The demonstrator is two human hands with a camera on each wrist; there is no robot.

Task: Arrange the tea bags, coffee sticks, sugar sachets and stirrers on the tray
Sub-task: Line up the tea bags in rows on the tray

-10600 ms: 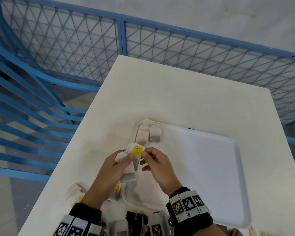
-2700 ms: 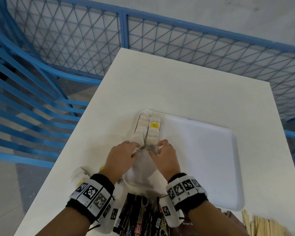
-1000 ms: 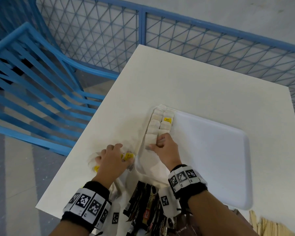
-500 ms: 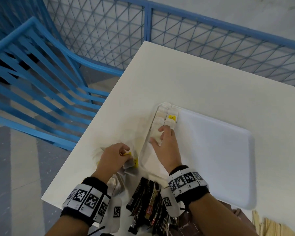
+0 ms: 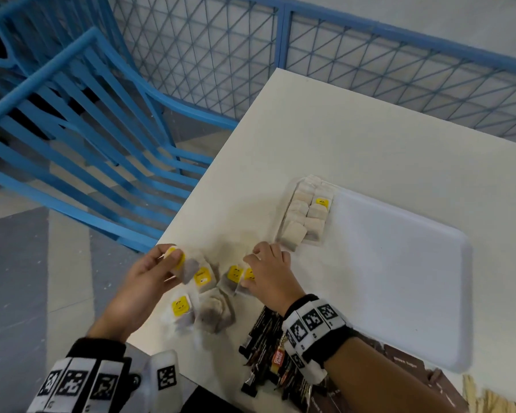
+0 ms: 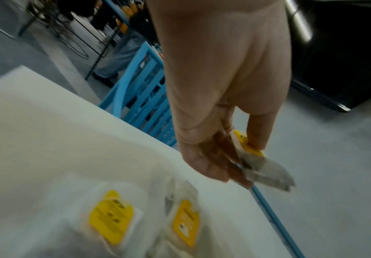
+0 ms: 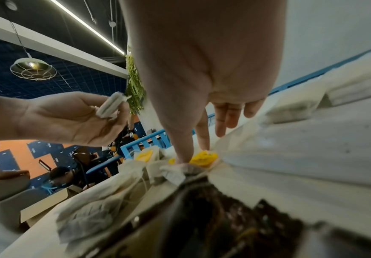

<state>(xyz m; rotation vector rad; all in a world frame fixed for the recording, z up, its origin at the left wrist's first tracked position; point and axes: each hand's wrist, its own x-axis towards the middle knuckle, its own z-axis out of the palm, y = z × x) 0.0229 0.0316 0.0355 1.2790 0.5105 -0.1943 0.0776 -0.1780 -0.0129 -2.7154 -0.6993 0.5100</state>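
Head view: left hand (image 5: 149,278) pinching one tea bag (image 5: 181,263); right hand (image 5: 270,274) pinching another from loose tea bags (image 5: 204,296) on bench (image 5: 355,150). Best lifted gently, then laid beside neat rows (image 5: 306,216) at tray (image 5: 414,293) corner.
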